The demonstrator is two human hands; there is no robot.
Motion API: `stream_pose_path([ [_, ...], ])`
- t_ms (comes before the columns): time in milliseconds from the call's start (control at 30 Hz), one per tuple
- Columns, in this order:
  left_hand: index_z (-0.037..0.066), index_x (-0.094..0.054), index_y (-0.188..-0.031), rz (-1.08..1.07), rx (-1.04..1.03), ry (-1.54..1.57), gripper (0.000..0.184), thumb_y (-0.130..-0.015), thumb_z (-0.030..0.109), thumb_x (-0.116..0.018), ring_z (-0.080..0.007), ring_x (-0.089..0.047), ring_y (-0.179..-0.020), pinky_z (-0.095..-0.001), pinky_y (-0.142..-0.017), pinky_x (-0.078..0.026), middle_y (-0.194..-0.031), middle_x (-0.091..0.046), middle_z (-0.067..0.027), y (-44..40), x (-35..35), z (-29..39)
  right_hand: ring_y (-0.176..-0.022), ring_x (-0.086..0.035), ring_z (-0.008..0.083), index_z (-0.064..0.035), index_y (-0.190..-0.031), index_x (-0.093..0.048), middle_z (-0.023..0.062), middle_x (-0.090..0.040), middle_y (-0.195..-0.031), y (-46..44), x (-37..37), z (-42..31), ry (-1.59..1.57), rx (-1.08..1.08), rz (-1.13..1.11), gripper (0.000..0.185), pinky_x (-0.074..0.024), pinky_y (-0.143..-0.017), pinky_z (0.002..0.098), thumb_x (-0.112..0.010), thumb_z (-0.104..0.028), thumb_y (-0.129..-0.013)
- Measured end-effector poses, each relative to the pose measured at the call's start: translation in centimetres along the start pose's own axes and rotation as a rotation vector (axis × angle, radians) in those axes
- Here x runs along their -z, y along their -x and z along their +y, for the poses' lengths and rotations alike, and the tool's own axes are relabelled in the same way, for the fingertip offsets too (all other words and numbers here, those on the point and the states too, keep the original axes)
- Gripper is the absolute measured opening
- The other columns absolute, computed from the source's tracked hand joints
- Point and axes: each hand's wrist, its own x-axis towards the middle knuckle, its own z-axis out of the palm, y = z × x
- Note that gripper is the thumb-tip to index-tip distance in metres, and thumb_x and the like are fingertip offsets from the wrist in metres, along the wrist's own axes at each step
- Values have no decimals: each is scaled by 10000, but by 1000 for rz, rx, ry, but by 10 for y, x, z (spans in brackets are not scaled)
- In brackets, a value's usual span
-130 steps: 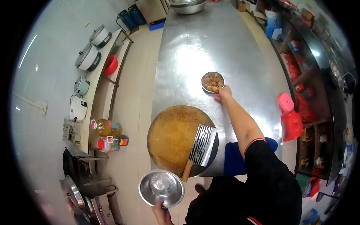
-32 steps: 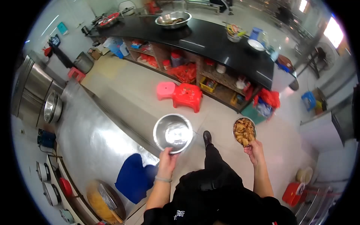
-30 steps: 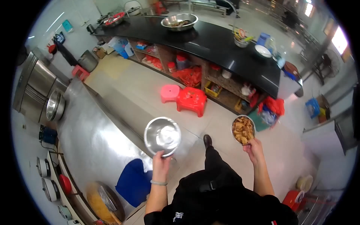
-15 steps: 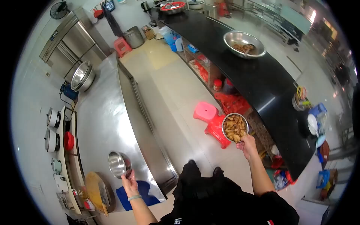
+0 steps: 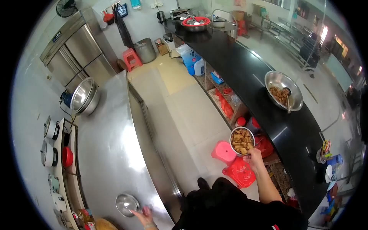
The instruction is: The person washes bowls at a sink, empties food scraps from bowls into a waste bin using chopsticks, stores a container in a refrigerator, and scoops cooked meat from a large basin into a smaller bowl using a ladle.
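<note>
My right hand point(image 5: 254, 156) grips the rim of a steel bowl point(image 5: 230, 143) filled with brown, sauced food pieces point(image 5: 241, 141). It is held in the air above the stools, beside the black counter. At lower left, a smaller shiny steel bowl point(image 5: 125, 203) with no food visible in it rests on the steel table. My left hand point(image 5: 145, 217) is at its right edge, fingers spread, one finger overlapping the rim; whether it touches I cannot tell.
A large steel basin point(image 5: 297, 100) with brown food and a spoon stands on the black counter point(image 5: 245, 71). A red stool point(image 5: 242, 173) and pink stool point(image 5: 223, 152) stand below my right hand. Nested basins point(image 5: 92, 103) sit on the steel table point(image 5: 111, 153).
My view has shifted forward along the counter. The small bowl, gripped by my left hand before, now rests on the table with the fingers spread. My right hand still holds its bowl of food.
</note>
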Motion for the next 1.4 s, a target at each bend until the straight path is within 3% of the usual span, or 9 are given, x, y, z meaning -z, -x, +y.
stream_pose_path([
  [33,72,-531,-1175,39,72,-70,457,-886,417,-612,-218,-578,-882,-346,-747,-564,-1027,-573,-118,4,-11,-7,-565,-599,171,15,-978,-565,103,-637,-778,-12,-18,-6,17,5,-12,206,-529,-499,284,-455,-71,-827],
  [100,-25,-431,-1340,-896,644,140,524,-942,305,-517,-321,-528,-1131,-417,-941,-443,-1281,-518,-169,-3,-25,-22,-552,-606,174,21,-972,-566,113,-639,-775,-41,-56,-16,57,24,-50,203,-526,-485,285,-463,-75,-826],
  [133,45,-495,-1308,-519,384,-239,527,-942,424,-496,-271,-545,-1105,-407,-924,-454,-1203,-587,-100,-74,-14,-61,-552,-606,174,21,-972,-566,113,-639,-775,-56,-74,-19,53,24,-44,203,-526,-485,285,-463,-75,-826],
  [167,87,-515,-1195,-317,355,-412,441,-884,383,-615,-209,-578,-876,-344,-707,-540,-1033,-587,-101,-2,-101,-67,-546,-608,178,21,-961,-567,118,-638,-775,-75,-93,-22,102,-8,-66,194,-528,-486,291,-464,-74,-827],
  [267,58,-509,-1213,-638,321,-572,384,-935,316,-566,-234,-592,-1015,-341,-835,-495,-1155,-602,-127,67,-291,-94,-531,-609,190,26,-919,-562,127,-634,-758,-141,-154,-28,202,-57,-161,153,-530,-477,297,-494,-79,-831],
  [467,87,-395,-1364,-1218,514,-519,650,-926,564,-455,-283,-495,-1199,-459,-1016,-405,-1343,-486,-124,41,-578,-153,-548,-623,179,45,-979,-573,111,-627,-735,-259,-340,-66,410,-162,-537,207,-541,-479,295,-521,-107,-849],
  [567,94,-384,-1386,-1251,765,-323,752,-892,661,-391,-309,-447,-1263,-498,-1047,-361,-1392,-449,-116,57,-678,-189,-552,-626,176,46,-993,-578,112,-626,-732,-310,-389,-114,433,-171,-654,228,-543,-489,291,-525,-122,-849],
  [900,52,-373,-1385,-1078,600,-204,708,-938,600,-354,-322,-448,-1268,-479,-1049,-380,-1390,-448,-141,-17,-905,-229,-659,-644,171,-11,-1255,-505,104,-628,-846,-506,-547,-230,684,-193,-1059,442,-562,-575,287,-530,-337,-957],
  [1400,111,-354,-1407,-1151,582,-294,786,-878,693,-352,-316,-415,-1291,-497,-1051,-381,-1418,-410,-115,-125,-1291,-241,-680,-584,76,-12,-976,-682,19,-649,-805,-871,-654,-492,305,726,17,140,-504,-625,230,-575,-74,-910],
])
